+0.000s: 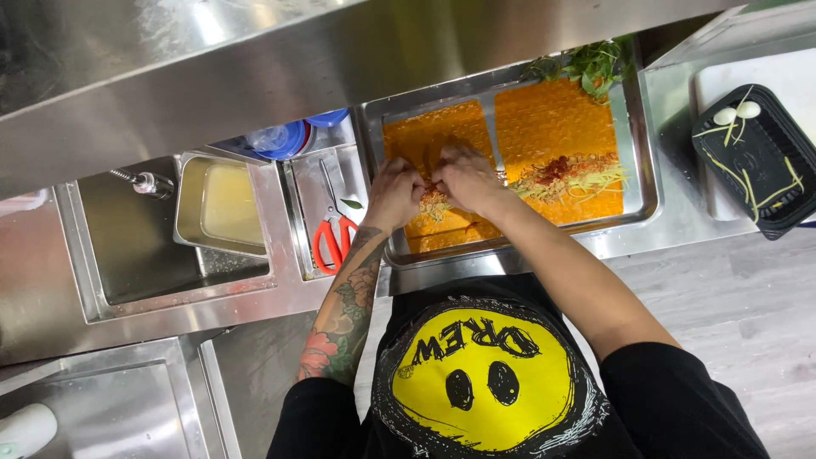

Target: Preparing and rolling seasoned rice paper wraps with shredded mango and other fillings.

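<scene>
Head view: left hand (393, 194) and right hand (465, 178) meeting over left orange sheet (433, 140) in steel tray (642, 183), fingers curled, pinching filling (435, 201) to keep it bunched. Second sheet (557, 127), right of it, topped and untouched. Red scissors (334, 238) left of tray.

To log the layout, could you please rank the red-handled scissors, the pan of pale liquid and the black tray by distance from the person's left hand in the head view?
1. Red-handled scissors, in the shallow steel pan just beside the left hand, on its outer side.
2. Pan of pale liquid, farther out on that same side, past the scissors.
3. Black tray, farthest, on the opposite side beyond the right hand.
</scene>
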